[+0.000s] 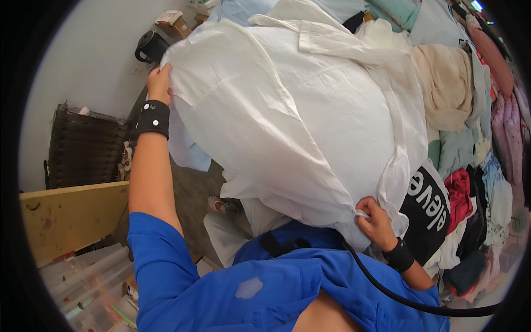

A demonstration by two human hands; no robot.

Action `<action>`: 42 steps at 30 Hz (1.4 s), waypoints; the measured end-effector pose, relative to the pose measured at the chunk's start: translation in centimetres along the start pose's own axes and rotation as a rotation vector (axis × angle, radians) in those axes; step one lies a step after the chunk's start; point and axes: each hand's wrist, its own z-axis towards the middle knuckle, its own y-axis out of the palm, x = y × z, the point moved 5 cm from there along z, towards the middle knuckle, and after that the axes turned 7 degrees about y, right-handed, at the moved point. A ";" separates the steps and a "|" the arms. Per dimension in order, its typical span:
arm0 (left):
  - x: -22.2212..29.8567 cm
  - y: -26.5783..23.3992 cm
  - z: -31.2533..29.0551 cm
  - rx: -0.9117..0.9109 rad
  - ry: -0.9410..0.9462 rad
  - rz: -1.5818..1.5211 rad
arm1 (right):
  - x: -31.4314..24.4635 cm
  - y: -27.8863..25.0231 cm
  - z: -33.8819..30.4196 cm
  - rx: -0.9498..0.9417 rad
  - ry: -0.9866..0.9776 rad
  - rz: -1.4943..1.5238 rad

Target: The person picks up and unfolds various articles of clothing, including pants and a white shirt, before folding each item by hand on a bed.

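A thin white shirt (249, 105) lies spread wide in front of me, with one front panel folded over and a long seamed edge running down its middle. My left hand (159, 83), arm stretched out to the far left, grips the shirt by its outer edge. Close to my body on the right, my right hand (376, 224) pinches the near edge of the same shirt between thumb and fingers. Loose white cloth gathers beside the right hand. Part of the shirt hangs down toward my lap, and its underside is hidden.
Heaped clothes lie along the right, among them a beige cloth (445, 83), a black printed garment (428, 216) and a red cloth (458, 196). A black kettle (151, 47) stands at the far left. A black cable (398, 290) crosses near my right arm. A yellow board (77, 218) is at left.
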 end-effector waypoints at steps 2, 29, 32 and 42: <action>-2.2 -0.1 0.3 -0.131 -0.059 -0.002 | -0.2 0.1 0.0 -0.021 -0.075 0.055; 10.3 14.8 -25.9 -1.116 1.344 0.859 | 0.3 0.6 -0.9 -0.094 -0.244 0.642; 11.6 14.6 -26.2 -1.242 1.246 0.771 | -0.3 0.1 -1.2 0.155 -0.308 0.312; 11.2 15.7 -24.9 -1.499 0.746 0.762 | 0.3 0.1 -0.8 0.227 -0.337 0.346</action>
